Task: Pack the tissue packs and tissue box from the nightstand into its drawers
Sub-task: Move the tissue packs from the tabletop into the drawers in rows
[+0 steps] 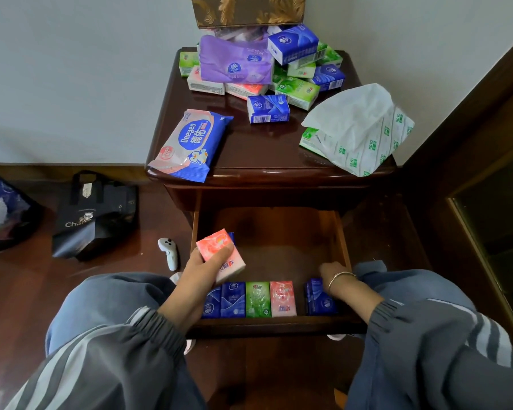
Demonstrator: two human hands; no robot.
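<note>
Over the drawer (343, 241), left hand (203, 267) grips pink pack (219, 247).

The dark nightstand (258, 149) carries a heap of small tissue packs (296, 90) at the back, a big pink and blue pack (187, 143) at the front left, and a white and green pack (359, 128) at the right. A black bag (95, 217) and a white controller (168, 251) lie on the floor (27, 291).

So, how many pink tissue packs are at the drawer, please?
2: the standing pink pack in the drawer beside the green pack; the held pink pack in the left hand. Others may be hidden.
</note>
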